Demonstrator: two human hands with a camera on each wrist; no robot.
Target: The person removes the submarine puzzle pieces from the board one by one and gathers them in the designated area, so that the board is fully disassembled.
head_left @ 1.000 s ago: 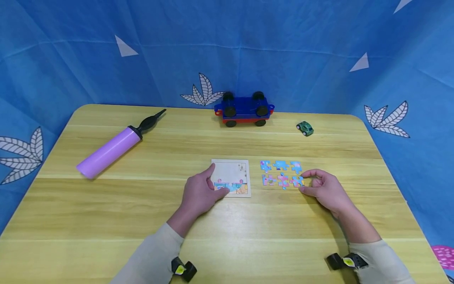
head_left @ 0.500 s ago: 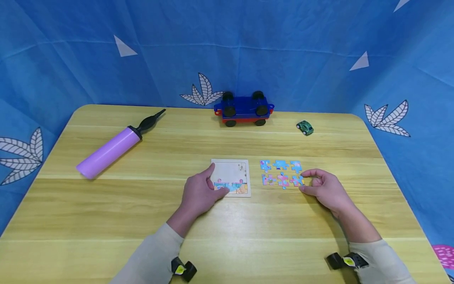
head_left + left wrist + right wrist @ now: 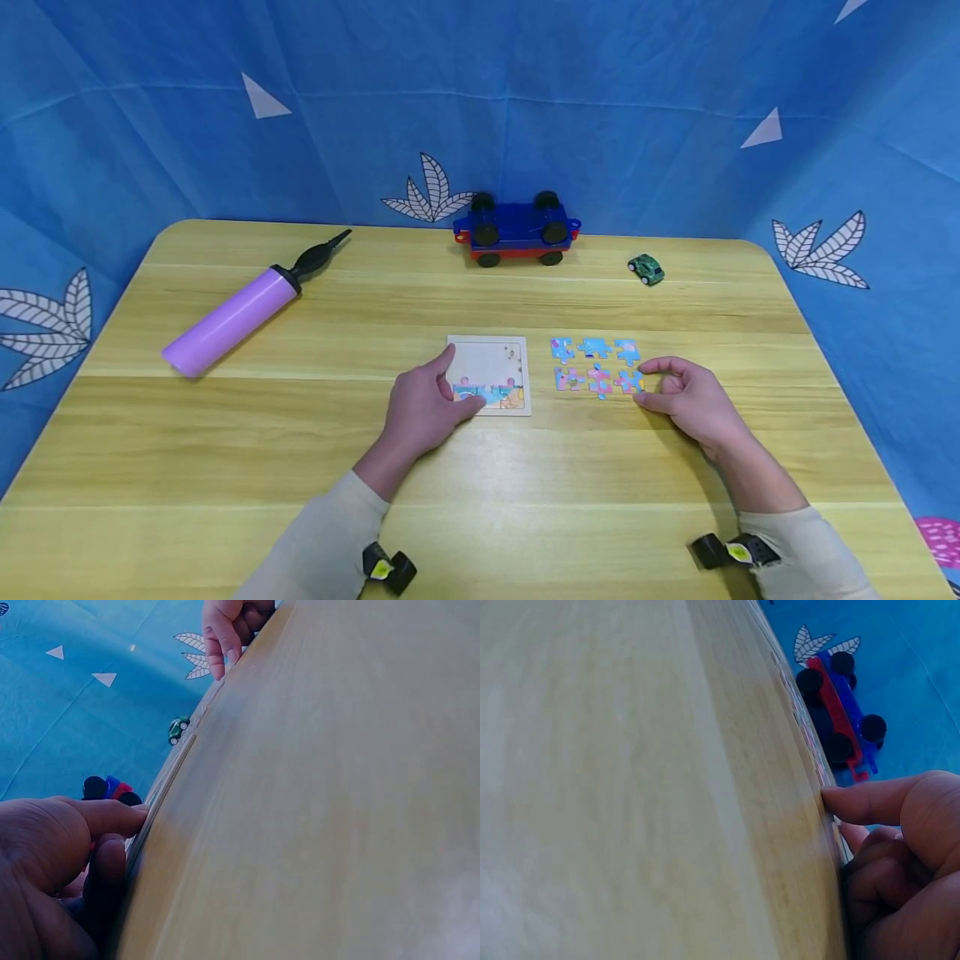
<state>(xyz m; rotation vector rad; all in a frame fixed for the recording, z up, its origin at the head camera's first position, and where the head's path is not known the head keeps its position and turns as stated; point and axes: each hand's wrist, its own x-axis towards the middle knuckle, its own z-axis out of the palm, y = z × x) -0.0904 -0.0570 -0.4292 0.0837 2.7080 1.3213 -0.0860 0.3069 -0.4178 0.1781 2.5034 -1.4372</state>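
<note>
My left hand (image 3: 423, 407) grips the left side of a square puzzle board (image 3: 483, 360), index finger at its left edge and thumb over its lower edge. Pieces with a blue and orange print fill the board's bottom row; above them its base is bare and pale. To the right, several loose jigsaw pieces (image 3: 599, 381) lie in two rows. At the right end of the nearer row, my right hand (image 3: 693, 404) pinches a blue and pink puzzle piece (image 3: 627, 382) between thumb and index finger, the other fingers curled in. Both hands stay low at the tabletop in the wrist views.
Behind the board, a blue and red toy vehicle (image 3: 521, 227) shows its black wheels near the table's back edge. A small green toy car (image 3: 646, 269) stands at the back right. A purple hand pump (image 3: 232, 323) with a black nozzle lies on the left of the wooden table (image 3: 480, 517).
</note>
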